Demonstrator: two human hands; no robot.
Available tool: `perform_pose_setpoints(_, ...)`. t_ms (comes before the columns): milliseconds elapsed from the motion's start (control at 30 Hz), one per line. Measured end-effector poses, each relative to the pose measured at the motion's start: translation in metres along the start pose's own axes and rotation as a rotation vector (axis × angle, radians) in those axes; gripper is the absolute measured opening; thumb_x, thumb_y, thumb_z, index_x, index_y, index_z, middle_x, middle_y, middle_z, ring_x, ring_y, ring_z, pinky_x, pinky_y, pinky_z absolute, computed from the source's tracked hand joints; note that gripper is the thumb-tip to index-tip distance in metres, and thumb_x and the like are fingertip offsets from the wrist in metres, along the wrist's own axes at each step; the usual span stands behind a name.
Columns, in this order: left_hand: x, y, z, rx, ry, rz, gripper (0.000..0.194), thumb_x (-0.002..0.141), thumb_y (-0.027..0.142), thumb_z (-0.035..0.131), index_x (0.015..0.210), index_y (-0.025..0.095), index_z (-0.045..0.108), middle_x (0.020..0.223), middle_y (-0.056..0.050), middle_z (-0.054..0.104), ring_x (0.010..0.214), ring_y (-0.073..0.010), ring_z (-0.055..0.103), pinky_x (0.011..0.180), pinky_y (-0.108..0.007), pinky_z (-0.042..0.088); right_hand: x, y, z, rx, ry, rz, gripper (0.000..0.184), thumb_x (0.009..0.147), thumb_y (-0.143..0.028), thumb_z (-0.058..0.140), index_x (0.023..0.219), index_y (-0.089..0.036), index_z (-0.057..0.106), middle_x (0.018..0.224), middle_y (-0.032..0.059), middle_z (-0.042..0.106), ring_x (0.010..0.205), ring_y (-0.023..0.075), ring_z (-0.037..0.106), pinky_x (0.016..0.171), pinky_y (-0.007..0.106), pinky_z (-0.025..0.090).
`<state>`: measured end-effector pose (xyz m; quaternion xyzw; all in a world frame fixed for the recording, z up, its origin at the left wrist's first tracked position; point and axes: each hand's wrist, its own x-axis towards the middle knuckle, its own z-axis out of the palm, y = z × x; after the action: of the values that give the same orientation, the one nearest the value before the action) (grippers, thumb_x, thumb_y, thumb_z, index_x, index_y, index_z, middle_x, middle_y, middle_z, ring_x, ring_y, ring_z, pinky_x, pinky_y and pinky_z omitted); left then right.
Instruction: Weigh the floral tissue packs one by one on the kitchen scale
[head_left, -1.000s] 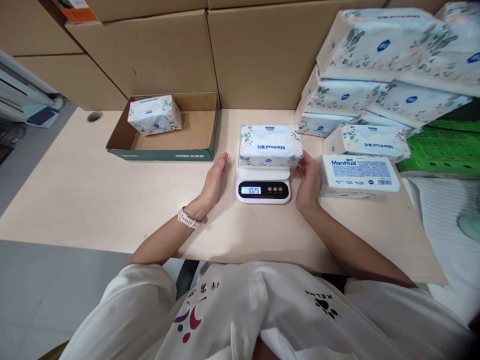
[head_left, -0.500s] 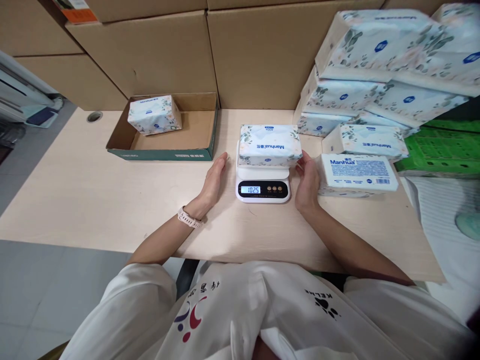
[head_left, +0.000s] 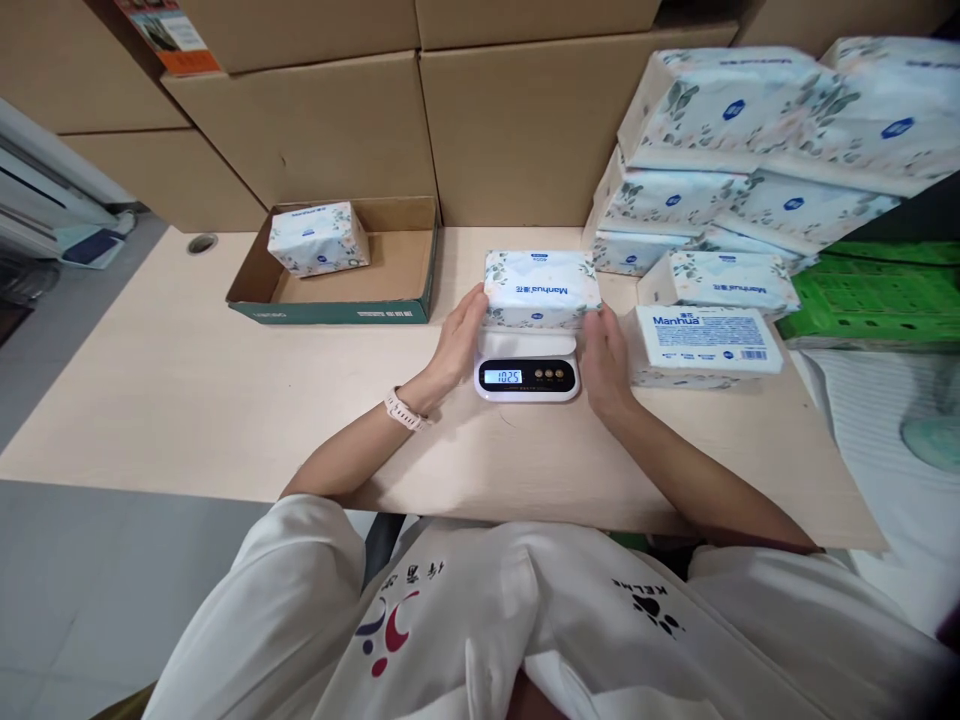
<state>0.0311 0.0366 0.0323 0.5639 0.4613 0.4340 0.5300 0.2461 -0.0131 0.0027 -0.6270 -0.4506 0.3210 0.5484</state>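
A pack of tissues (head_left: pixel 541 288) with a leaf print lies on a white kitchen scale (head_left: pixel 527 378), whose lit display shows the digits 1025. My left hand (head_left: pixel 459 340) is pressed against the pack's left end, its fingers close together. At the opposite end my right hand (head_left: pixel 606 358) holds the pack's right side, with its fingertips partly hidden. The pack sits between both hands and still covers the scale's plate. Just right of my right hand is another tissue pack (head_left: pixel 705 340), its printed label facing up.
A shallow cardboard box (head_left: pixel 330 309) at the left holds one tissue pack (head_left: pixel 319 240). Several stacked tissue packs (head_left: pixel 727 110) stand at the back right, beside a green crate (head_left: pixel 862 300). Large cartons (head_left: pixel 525 130) form a wall behind the table (head_left: pixel 187 400).
My left hand has moved right and forward, from beside the scale to the tissue pack's left end. My right hand has closed in on its right end. The view has shifted slightly.
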Motion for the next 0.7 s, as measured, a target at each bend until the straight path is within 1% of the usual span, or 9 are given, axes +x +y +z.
perform_pose_setpoints(100,0.007,0.011,0.005,-0.086,-0.025,-0.005,0.055,0.108,0.049,0.052,0.154,0.023,0.063,0.171,-0.004,0.053,0.166,-0.0275,0.039,0.140,-0.042,0.029,0.001,-0.019,0.004,0.003,-0.037,-0.038,0.060,0.100,-0.079,0.051,0.125,-0.029,0.072,0.115,0.0072,0.073,0.128,0.0334,0.064,0.122,0.059,0.049)
perform_pose_setpoints(200,0.014,0.037,-0.010,-0.083,0.039,0.097,0.046,0.109,0.047,0.053,0.148,0.026,0.066,0.165,0.001,0.059,0.167,-0.0283,0.038,0.139,-0.043,0.030,0.014,-0.045,0.019,0.011,-0.061,-0.174,0.058,0.102,-0.077,0.050,0.135,-0.032,0.067,0.128,0.0062,0.070,0.138,0.0330,0.059,0.127,0.058,0.045)
perform_pose_setpoints(267,0.026,0.058,-0.033,-0.026,0.116,0.232,0.038,0.113,0.041,0.046,0.142,0.025,0.067,0.159,0.004,0.063,0.166,-0.0252,0.040,0.136,-0.040,0.032,0.035,-0.062,0.042,0.033,-0.108,-0.320,0.064,0.102,-0.078,0.048,0.150,-0.036,0.057,0.147,0.0048,0.065,0.147,0.0314,0.056,0.131,0.058,0.041)
perform_pose_setpoints(333,0.045,0.078,-0.062,0.013,0.202,0.336,0.037,0.116,0.033,0.038,0.137,0.018,0.065,0.154,0.003,0.066,0.161,-0.0217,0.045,0.133,-0.035,0.034,0.065,-0.076,0.076,0.041,-0.155,-0.469,0.075,0.102,-0.080,0.043,0.162,-0.035,0.043,0.161,0.0036,0.056,0.152,0.0294,0.054,0.132,0.057,0.039)
perform_pose_setpoints(400,0.069,0.088,-0.094,-0.026,0.298,0.317,0.035,0.115,0.028,0.037,0.134,0.012,0.062,0.149,0.000,0.067,0.154,-0.0201,0.052,0.128,-0.031,0.039,0.095,-0.087,0.118,-0.030,-0.186,-0.571,0.084,0.101,-0.080,0.034,0.168,-0.029,0.033,0.165,0.0034,0.051,0.156,0.0307,0.052,0.130,0.060,0.037)
perform_pose_setpoints(467,0.094,0.087,-0.121,-0.120,0.389,0.185,0.032,0.116,0.029,0.038,0.130,0.012,0.061,0.142,-0.001,0.070,0.146,-0.0180,0.057,0.123,-0.028,0.044,0.120,-0.096,0.159,-0.172,-0.247,-0.592,0.085,0.103,-0.077,0.029,0.170,-0.024,0.031,0.167,0.0055,0.049,0.160,0.0335,0.049,0.133,0.063,0.030)
perform_pose_setpoints(567,0.122,0.067,-0.151,-0.214,0.476,-0.018,0.024,0.116,0.030,0.042,0.119,0.016,0.062,0.123,0.001,0.075,0.133,-0.0145,0.061,0.108,-0.024,0.050,0.136,-0.106,0.207,-0.384,-0.354,-0.503,0.075,0.109,-0.062,0.040,0.168,-0.018,0.032,0.174,0.0159,0.044,0.163,0.0362,0.044,0.140,0.062,0.019)
perform_pose_setpoints(633,0.133,0.049,-0.165,-0.214,0.499,-0.095,0.020,0.115,0.029,0.044,0.115,0.017,0.061,0.109,0.001,0.075,0.125,-0.0143,0.063,0.098,-0.025,0.051,0.137,-0.108,0.225,-0.500,-0.409,-0.478,0.068,0.109,-0.050,0.043,0.166,-0.014,0.031,0.175,0.0206,0.042,0.164,0.0368,0.042,0.140,0.062,0.019)
perform_pose_setpoints(700,0.139,0.033,-0.178,-0.139,0.459,-0.137,0.018,0.114,0.029,0.045,0.116,0.017,0.059,0.104,0.001,0.074,0.124,-0.0146,0.062,0.097,-0.026,0.049,0.135,-0.105,0.235,-0.579,-0.451,-0.478,0.063,0.109,-0.041,0.042,0.164,-0.014,0.030,0.173,0.0213,0.043,0.161,0.0367,0.045,0.137,0.063,0.026)
